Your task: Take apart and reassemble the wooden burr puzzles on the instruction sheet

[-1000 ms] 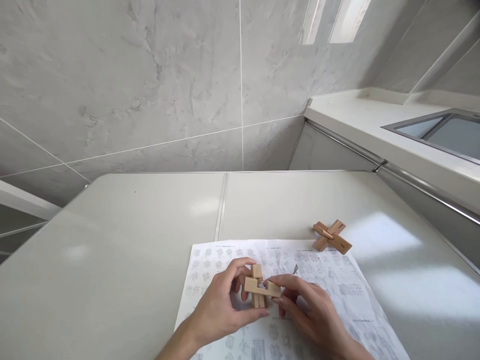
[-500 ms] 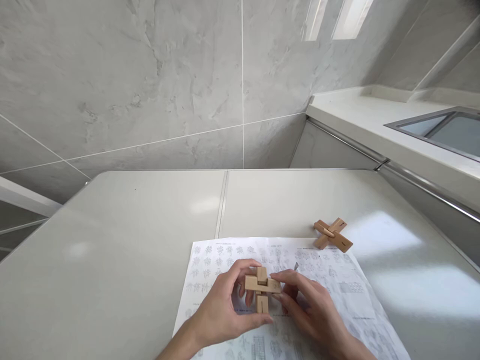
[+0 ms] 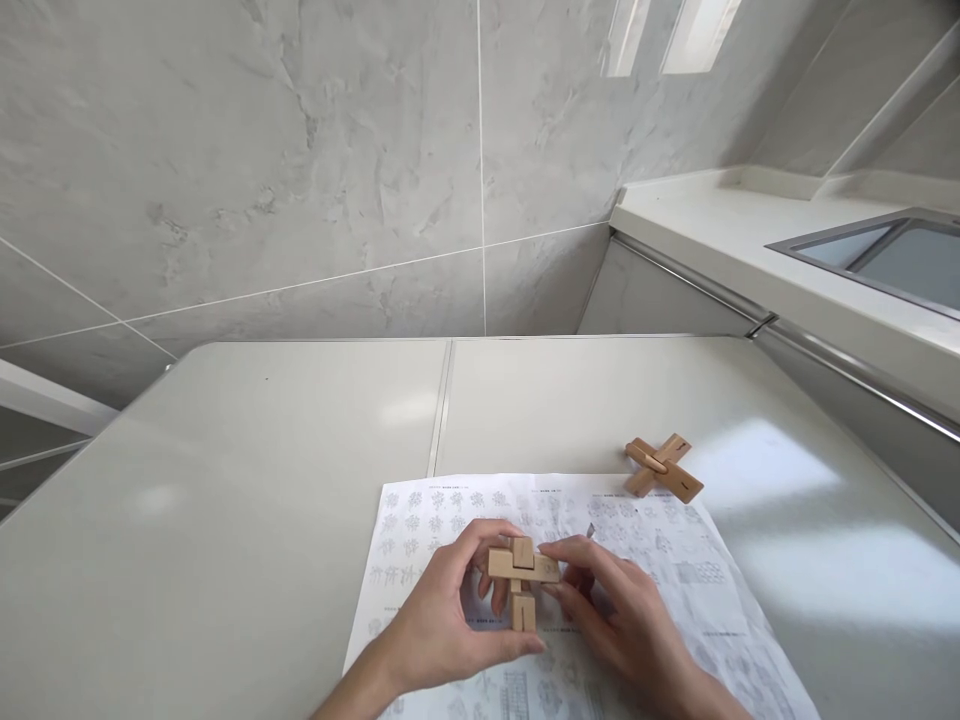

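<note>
Between my hands is a light wooden interlocking puzzle (image 3: 523,570), its notched bars crossing each other above a printed sheet (image 3: 420,640). My left hand (image 3: 442,610) grips it from the left, index finger at the top end and thumb under the lower block, which bears a dark line. At the right end of the crosswise bar, my right hand (image 3: 622,605) pinches the wood between thumb and forefinger. Its other fingers curl beneath, partly hidden. A darker wooden cross-shaped puzzle (image 3: 661,467) lies at the sheet's upper right edge, apart from both hands.
The sheet of small line diagrams rests on a glossy white table (image 3: 225,520) with a seam (image 3: 441,405) across it. Grey marbled wall tiles (image 3: 337,170) stand behind. On the right is a white counter (image 3: 697,215) with a metal-framed inset (image 3: 885,255).
The upright piece in my hands has shifted slightly, its upper block sitting lower against the crosswise bar. Both hands keep nearly the same grip. The view has moved a little.
</note>
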`<control>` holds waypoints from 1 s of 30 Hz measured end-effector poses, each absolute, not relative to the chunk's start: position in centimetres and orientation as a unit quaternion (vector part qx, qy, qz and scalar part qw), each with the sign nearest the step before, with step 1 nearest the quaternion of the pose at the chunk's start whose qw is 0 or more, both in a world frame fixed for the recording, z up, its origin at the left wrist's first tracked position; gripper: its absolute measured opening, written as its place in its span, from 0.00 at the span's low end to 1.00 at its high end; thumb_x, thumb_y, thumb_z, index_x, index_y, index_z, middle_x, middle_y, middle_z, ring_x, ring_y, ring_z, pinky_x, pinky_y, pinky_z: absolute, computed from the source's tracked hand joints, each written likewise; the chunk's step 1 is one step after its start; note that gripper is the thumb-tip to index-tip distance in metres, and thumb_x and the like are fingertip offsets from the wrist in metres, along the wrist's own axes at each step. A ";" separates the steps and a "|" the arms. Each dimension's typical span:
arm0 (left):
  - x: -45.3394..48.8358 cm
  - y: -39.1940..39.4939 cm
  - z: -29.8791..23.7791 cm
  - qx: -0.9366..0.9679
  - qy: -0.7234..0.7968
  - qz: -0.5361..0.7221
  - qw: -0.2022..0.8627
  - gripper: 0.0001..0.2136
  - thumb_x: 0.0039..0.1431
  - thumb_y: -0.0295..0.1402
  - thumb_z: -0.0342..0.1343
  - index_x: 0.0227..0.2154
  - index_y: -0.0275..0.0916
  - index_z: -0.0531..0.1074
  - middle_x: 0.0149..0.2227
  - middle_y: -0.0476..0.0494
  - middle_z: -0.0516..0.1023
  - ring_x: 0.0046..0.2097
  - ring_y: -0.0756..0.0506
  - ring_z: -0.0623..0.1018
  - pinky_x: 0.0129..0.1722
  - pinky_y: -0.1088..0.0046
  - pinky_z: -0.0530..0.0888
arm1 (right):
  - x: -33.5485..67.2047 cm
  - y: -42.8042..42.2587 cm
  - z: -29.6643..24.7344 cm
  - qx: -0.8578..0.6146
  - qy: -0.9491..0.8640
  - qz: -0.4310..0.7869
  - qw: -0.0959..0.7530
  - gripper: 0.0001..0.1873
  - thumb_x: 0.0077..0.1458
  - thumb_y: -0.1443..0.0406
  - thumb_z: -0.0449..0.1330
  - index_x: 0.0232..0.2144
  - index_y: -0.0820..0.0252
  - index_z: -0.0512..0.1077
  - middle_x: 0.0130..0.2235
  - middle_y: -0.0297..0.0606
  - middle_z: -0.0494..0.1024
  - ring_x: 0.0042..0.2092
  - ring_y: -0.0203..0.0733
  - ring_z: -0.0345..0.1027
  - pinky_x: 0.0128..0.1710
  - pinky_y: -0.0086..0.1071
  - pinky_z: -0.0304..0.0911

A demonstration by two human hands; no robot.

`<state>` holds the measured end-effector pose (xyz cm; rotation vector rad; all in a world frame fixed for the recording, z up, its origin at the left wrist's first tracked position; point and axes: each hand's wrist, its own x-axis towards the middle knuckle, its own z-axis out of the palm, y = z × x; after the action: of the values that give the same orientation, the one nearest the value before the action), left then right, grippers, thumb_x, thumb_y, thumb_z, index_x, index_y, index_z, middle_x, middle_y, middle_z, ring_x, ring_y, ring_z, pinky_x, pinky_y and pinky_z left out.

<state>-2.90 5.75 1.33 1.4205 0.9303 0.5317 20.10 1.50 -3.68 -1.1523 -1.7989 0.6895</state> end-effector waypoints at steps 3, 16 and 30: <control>-3.0 5.8 1.3 0.628 0.407 0.226 0.624 0.29 0.53 0.34 0.79 0.54 0.49 0.71 0.40 0.53 0.75 0.36 0.48 0.72 0.39 0.70 0.72 | 20.1 1.6 -3.6 -0.465 -0.726 0.265 0.432 0.15 0.71 0.71 0.55 0.54 0.48 0.71 0.32 0.28 0.77 0.26 0.36 0.74 0.28 0.25 0.71; -3.0 5.8 1.3 0.610 0.424 0.248 0.621 0.30 0.51 0.37 0.80 0.54 0.48 0.72 0.38 0.53 0.75 0.36 0.47 0.72 0.40 0.70 0.72 | 20.1 1.4 -4.0 -0.512 -0.692 0.312 0.403 0.09 0.74 0.63 0.58 0.54 0.50 0.70 0.29 0.27 0.78 0.25 0.37 0.72 0.24 0.26 0.68; -3.4 6.2 -0.2 0.560 0.493 0.340 0.573 0.31 0.57 0.42 0.76 0.59 0.48 0.67 0.45 0.47 0.79 0.39 0.46 0.78 0.43 0.69 0.75 | 19.3 1.6 -3.3 -0.440 -0.798 0.207 0.356 0.11 0.66 0.66 0.66 0.49 0.53 0.71 0.41 0.37 0.81 0.34 0.43 0.78 0.33 0.34 0.73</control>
<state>-3.39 6.19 -0.24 1.3122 1.1562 0.7966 19.33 1.57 -3.27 -1.1352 -2.0616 0.5356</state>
